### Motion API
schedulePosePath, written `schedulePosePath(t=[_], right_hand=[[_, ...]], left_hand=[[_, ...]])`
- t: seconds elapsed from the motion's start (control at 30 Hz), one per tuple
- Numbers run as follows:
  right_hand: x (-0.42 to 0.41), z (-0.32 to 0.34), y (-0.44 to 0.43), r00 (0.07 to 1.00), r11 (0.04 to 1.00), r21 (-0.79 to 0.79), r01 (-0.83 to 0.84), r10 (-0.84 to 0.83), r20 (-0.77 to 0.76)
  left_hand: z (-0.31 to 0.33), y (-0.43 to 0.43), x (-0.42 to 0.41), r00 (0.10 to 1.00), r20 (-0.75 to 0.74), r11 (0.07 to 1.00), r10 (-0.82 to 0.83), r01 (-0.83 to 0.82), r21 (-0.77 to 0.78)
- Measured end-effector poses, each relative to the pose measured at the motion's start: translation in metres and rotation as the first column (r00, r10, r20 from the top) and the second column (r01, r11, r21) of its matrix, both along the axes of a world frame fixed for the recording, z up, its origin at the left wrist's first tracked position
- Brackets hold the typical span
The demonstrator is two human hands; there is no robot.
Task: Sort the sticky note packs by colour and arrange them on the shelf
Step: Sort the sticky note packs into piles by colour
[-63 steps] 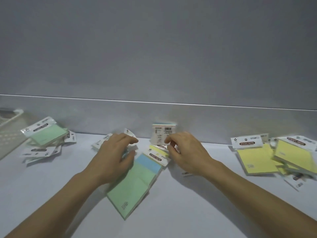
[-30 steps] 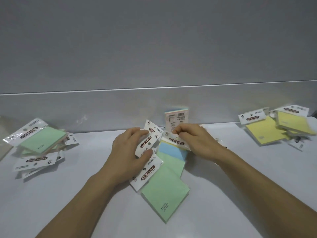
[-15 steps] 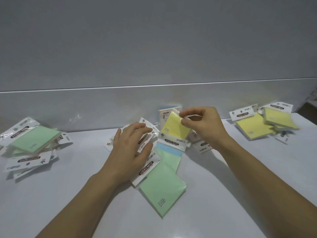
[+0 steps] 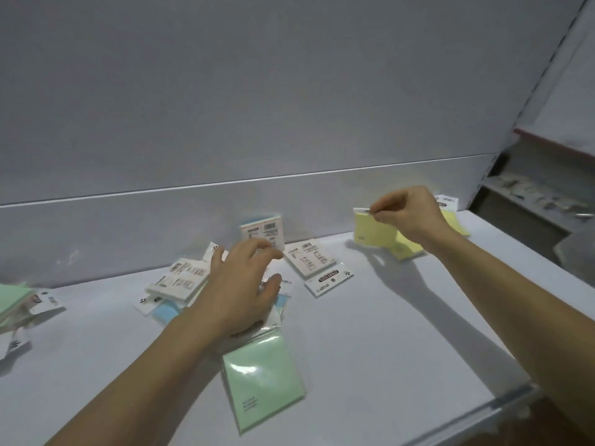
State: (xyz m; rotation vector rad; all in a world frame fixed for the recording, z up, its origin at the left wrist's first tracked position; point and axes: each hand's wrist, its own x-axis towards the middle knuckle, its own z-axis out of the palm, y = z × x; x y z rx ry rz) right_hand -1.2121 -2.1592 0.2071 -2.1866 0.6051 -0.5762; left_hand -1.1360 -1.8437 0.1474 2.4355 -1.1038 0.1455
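Note:
My right hand (image 4: pixel 409 214) pinches the top of a yellow sticky note pack (image 4: pixel 373 231) and holds it in the air just left of the yellow pile (image 4: pixel 409 247) at the back right of the white shelf (image 4: pixel 386 333). My left hand (image 4: pixel 241 288) hovers with fingers spread over the mixed heap in the middle. A green pack (image 4: pixel 262 378) lies in front of that hand, and a blue pack (image 4: pixel 165 312) peeks out to its left. Face-down packs (image 4: pixel 309 257) lie beside it, and one pack (image 4: pixel 264 231) leans on the back wall. A green pile (image 4: pixel 13 300) sits at the far left edge.
The grey back panel (image 4: pixel 257 123) closes the shelf behind. The shelf's front lip (image 4: pixel 502 407) runs diagonally at the lower right. Another shelf unit (image 4: pixel 541 201) with small items stands at the far right.
My right hand has carried the yellow pack from the middle heap rightward to the yellow pile. My left hand has lifted off the packs and opened. The view has swung to the right.

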Motion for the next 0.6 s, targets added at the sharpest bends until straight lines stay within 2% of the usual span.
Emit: schedulePosePath(t=[0.17,0.33,0.4,0.47,0.6], right_hand=[[0.001,-0.01,-0.032,0.982,0.962,-0.244,0.123,-0.154,-0.112],[0.002,-0.027,-0.033,0.963,0.926,-0.338,0.17,-0.229,-0.143],[0.002,-0.033,-0.018,0.959,0.884,-0.442,0.153,-0.241,-0.149],[0.004,-0.039,0.003,0.976,0.844,-0.53,0.079,-0.175,-0.132],[0.014,-0.043,0.055,0.98,0.87,-0.458,-0.185,0.132,-0.146]], left_hand=[[0.006,-0.005,0.006,0.995,0.001,0.993,0.104,-0.104,-0.053],[0.003,0.006,0.013,0.989,-0.05,0.988,0.142,-0.145,-0.057],[0.003,0.015,0.014,0.99,-0.062,0.99,0.13,-0.133,-0.051],[0.003,0.023,0.014,0.992,-0.054,0.993,0.111,-0.113,-0.04],[0.006,0.03,0.016,0.991,-0.051,0.991,0.125,-0.127,-0.038]])
